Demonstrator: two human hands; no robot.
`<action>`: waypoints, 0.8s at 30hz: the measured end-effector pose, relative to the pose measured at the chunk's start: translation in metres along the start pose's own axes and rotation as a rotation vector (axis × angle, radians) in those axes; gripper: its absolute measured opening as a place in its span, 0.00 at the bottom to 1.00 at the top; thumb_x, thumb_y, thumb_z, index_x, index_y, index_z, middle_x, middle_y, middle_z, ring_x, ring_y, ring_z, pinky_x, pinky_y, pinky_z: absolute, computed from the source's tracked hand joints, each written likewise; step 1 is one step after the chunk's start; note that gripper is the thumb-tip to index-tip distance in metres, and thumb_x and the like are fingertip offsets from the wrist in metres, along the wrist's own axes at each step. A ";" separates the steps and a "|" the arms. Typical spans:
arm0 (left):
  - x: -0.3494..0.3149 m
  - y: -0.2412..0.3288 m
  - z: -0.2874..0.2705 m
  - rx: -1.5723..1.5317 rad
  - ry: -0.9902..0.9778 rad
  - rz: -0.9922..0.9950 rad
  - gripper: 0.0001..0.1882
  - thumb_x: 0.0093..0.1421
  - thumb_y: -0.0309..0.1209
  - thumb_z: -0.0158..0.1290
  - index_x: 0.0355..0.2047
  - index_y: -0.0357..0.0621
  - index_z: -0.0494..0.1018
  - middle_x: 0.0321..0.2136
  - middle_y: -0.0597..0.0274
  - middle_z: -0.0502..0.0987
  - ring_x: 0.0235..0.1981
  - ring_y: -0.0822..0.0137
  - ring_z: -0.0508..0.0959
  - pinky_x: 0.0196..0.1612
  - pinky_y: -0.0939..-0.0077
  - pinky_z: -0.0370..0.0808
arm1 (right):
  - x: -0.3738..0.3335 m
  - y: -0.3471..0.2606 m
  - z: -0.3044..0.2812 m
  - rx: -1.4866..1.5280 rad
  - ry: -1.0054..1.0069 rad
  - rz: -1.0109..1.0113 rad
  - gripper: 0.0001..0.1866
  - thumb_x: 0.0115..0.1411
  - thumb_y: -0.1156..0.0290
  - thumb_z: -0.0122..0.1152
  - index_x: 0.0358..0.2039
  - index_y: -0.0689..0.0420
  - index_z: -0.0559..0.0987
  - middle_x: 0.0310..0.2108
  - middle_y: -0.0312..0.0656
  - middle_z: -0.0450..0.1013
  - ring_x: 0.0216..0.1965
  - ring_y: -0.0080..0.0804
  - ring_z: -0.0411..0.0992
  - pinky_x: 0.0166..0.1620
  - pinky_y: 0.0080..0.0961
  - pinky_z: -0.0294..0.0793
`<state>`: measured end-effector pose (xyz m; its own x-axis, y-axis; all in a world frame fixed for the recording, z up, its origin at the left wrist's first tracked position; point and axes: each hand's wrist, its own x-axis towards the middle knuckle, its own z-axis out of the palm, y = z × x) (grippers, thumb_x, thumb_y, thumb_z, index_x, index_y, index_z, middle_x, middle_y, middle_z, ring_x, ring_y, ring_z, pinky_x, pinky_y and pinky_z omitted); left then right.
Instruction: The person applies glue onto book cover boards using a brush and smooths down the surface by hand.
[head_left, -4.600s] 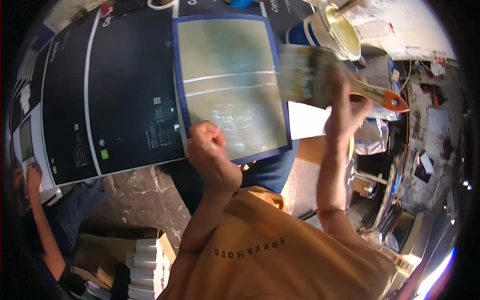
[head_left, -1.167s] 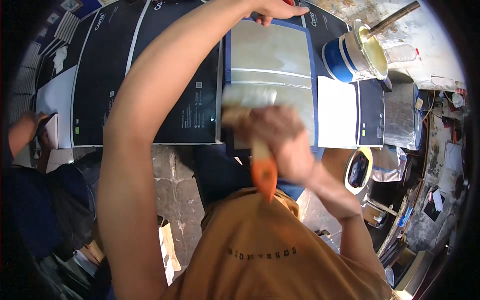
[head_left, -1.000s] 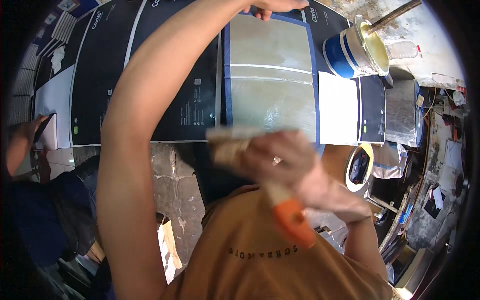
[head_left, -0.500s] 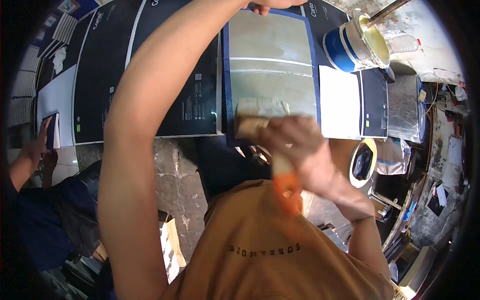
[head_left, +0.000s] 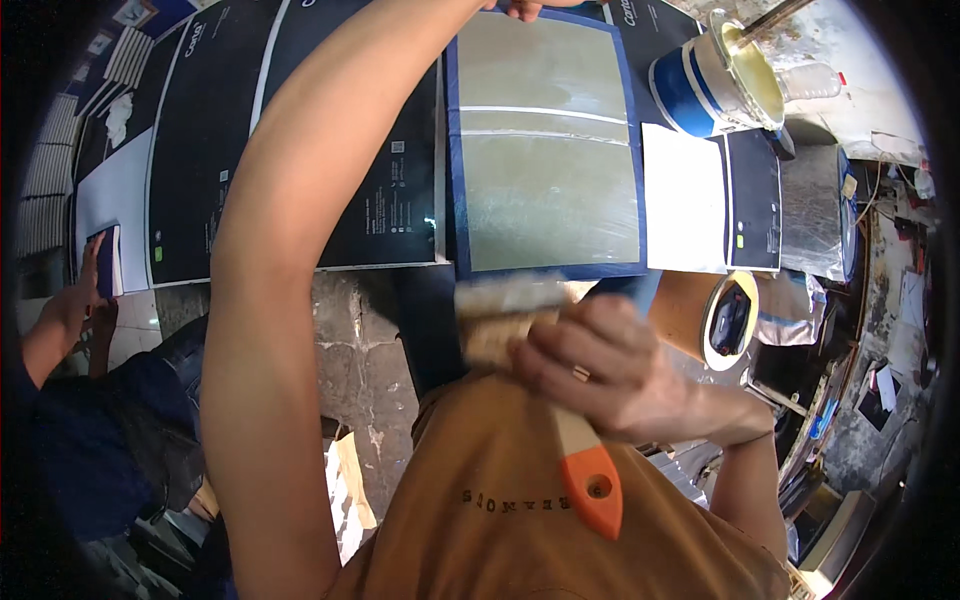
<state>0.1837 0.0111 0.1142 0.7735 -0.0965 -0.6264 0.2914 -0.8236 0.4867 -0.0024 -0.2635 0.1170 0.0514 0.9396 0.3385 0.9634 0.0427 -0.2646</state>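
Observation:
My right hand [head_left: 600,365] is closed round the handle of a wide paintbrush [head_left: 592,490] with a pale wooden handle and an orange end. The bristles, blurred by motion, are just off the near edge of a blue-bordered sheet [head_left: 550,205]. Two grey-brown panels lie on that sheet, divided by pale strips, and the nearer one has a wet-looking sheen. My left arm reaches across to the sheet's far edge. There my left hand [head_left: 527,10] is mostly cut off by the picture's top, with only some fingertips showing; its grip is unclear.
Dark printed boxes or boards [head_left: 360,200] cover the table. A blue-and-white bucket [head_left: 690,90] of pale yellow stuff, with a stick in it, stands at the far right beside a plastic bottle [head_left: 808,83]. White paper [head_left: 683,200] lies right of the sheet. At left, another person's hand [head_left: 88,275] holds a dark book.
My right hand has drawn the brush toward me, off the near panel and past the table's edge. My left hand stays at the far edge.

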 end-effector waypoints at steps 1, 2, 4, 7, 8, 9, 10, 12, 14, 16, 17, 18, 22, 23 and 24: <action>-0.002 -0.003 -0.002 -0.001 0.005 -0.011 0.60 0.56 0.78 0.22 0.61 0.31 0.64 0.62 0.39 0.63 0.64 0.49 0.62 0.65 0.54 0.56 | 0.007 0.008 -0.004 -0.076 0.044 0.007 0.16 0.41 0.72 0.63 0.34 0.60 0.79 0.34 0.39 0.71 0.32 0.31 0.69 0.31 0.27 0.70; -0.003 -0.005 -0.002 -0.003 0.008 -0.017 0.60 0.56 0.78 0.22 0.61 0.31 0.64 0.62 0.39 0.63 0.64 0.49 0.62 0.64 0.54 0.56 | 0.014 0.017 -0.005 -0.030 0.039 0.093 0.16 0.40 0.73 0.64 0.34 0.60 0.79 0.32 0.37 0.71 0.31 0.29 0.68 0.31 0.26 0.69; -0.001 0.000 -0.002 -0.002 0.011 -0.009 0.60 0.56 0.78 0.22 0.61 0.31 0.65 0.62 0.39 0.63 0.63 0.49 0.63 0.64 0.54 0.56 | 0.004 0.020 0.008 -0.005 -0.080 0.066 0.16 0.41 0.72 0.64 0.34 0.60 0.79 0.32 0.37 0.71 0.31 0.29 0.68 0.31 0.26 0.69; 0.004 0.010 -0.005 0.003 0.015 0.026 0.60 0.55 0.78 0.23 0.61 0.31 0.65 0.62 0.39 0.64 0.63 0.49 0.63 0.64 0.54 0.57 | 0.003 -0.003 0.000 0.096 -0.097 0.017 0.18 0.40 0.70 0.64 0.35 0.59 0.79 0.32 0.37 0.71 0.32 0.30 0.69 0.33 0.28 0.71; 0.004 0.011 -0.006 0.000 0.021 0.023 0.60 0.55 0.78 0.23 0.60 0.31 0.65 0.62 0.39 0.64 0.63 0.49 0.63 0.64 0.54 0.57 | 0.007 0.002 -0.005 0.100 -0.096 0.017 0.18 0.40 0.70 0.64 0.35 0.59 0.79 0.32 0.37 0.71 0.32 0.30 0.69 0.33 0.28 0.71; 0.003 0.010 -0.006 0.002 0.022 0.017 0.60 0.55 0.78 0.23 0.60 0.31 0.65 0.62 0.39 0.64 0.63 0.49 0.64 0.64 0.54 0.57 | 0.015 0.017 -0.009 0.020 0.009 0.037 0.18 0.41 0.70 0.65 0.36 0.59 0.79 0.33 0.37 0.72 0.32 0.32 0.70 0.35 0.30 0.71; -0.014 -0.030 0.003 -0.039 0.040 -0.106 0.60 0.55 0.78 0.23 0.60 0.31 0.66 0.62 0.39 0.64 0.63 0.49 0.64 0.64 0.54 0.58 | 0.031 0.036 0.013 0.063 0.084 0.006 0.18 0.42 0.70 0.65 0.37 0.58 0.79 0.33 0.37 0.72 0.33 0.35 0.70 0.36 0.32 0.71; -0.005 -0.005 -0.005 -0.015 0.039 -0.024 0.60 0.55 0.78 0.24 0.60 0.31 0.66 0.62 0.39 0.65 0.63 0.49 0.64 0.63 0.54 0.58 | 0.048 0.068 0.005 -0.075 0.164 0.200 0.18 0.44 0.70 0.65 0.39 0.57 0.79 0.35 0.39 0.73 0.35 0.40 0.71 0.38 0.35 0.71; -0.001 -0.001 -0.004 -0.009 0.042 -0.020 0.60 0.55 0.78 0.24 0.60 0.31 0.66 0.61 0.39 0.65 0.62 0.49 0.65 0.63 0.54 0.59 | 0.048 0.078 0.020 0.026 0.057 0.137 0.19 0.45 0.70 0.64 0.40 0.57 0.79 0.35 0.39 0.74 0.36 0.39 0.71 0.38 0.33 0.71; 0.001 -0.001 -0.004 -0.011 0.046 -0.022 0.60 0.55 0.78 0.24 0.60 0.31 0.67 0.61 0.39 0.65 0.62 0.49 0.65 0.63 0.54 0.59 | 0.032 0.040 0.033 -0.028 -0.078 0.097 0.16 0.44 0.70 0.63 0.37 0.57 0.79 0.34 0.38 0.73 0.33 0.33 0.70 0.36 0.29 0.72; 0.002 0.004 -0.004 -0.006 0.047 -0.008 0.60 0.55 0.78 0.24 0.60 0.32 0.67 0.61 0.39 0.65 0.62 0.49 0.65 0.63 0.54 0.59 | 0.021 0.018 0.030 0.018 -0.049 0.050 0.15 0.44 0.71 0.63 0.35 0.57 0.79 0.33 0.38 0.72 0.33 0.31 0.70 0.35 0.27 0.72; 0.004 0.006 -0.005 -0.006 0.049 -0.005 0.60 0.55 0.78 0.24 0.60 0.32 0.67 0.61 0.39 0.65 0.62 0.49 0.65 0.63 0.55 0.59 | 0.012 0.001 0.029 0.070 -0.016 -0.002 0.13 0.43 0.71 0.63 0.33 0.57 0.79 0.32 0.37 0.71 0.33 0.29 0.70 0.33 0.24 0.72; 0.001 0.001 -0.005 -0.016 0.068 -0.039 0.60 0.55 0.79 0.25 0.59 0.32 0.67 0.61 0.39 0.66 0.61 0.49 0.66 0.62 0.55 0.60 | 0.011 0.024 -0.001 -0.075 0.081 -0.047 0.14 0.44 0.72 0.64 0.35 0.57 0.80 0.33 0.37 0.72 0.34 0.31 0.70 0.32 0.26 0.71; 0.000 -0.001 -0.004 -0.019 0.075 -0.049 0.60 0.55 0.79 0.25 0.59 0.32 0.68 0.61 0.39 0.66 0.61 0.49 0.66 0.62 0.55 0.61 | 0.019 0.038 -0.007 -0.064 0.054 0.056 0.15 0.46 0.70 0.64 0.37 0.56 0.79 0.35 0.37 0.72 0.36 0.33 0.70 0.35 0.29 0.69; 0.002 -0.001 -0.002 -0.016 0.079 -0.050 0.60 0.55 0.79 0.25 0.59 0.32 0.68 0.61 0.39 0.66 0.61 0.49 0.67 0.62 0.55 0.61 | 0.027 0.052 -0.012 -0.057 0.025 0.166 0.16 0.48 0.68 0.64 0.39 0.56 0.79 0.37 0.37 0.73 0.37 0.36 0.70 0.39 0.32 0.67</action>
<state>0.1856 0.0131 0.1136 0.7994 -0.0103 -0.6007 0.3395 -0.8171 0.4659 0.0519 -0.2402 0.1236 0.2172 0.9233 0.3168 0.9545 -0.1329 -0.2670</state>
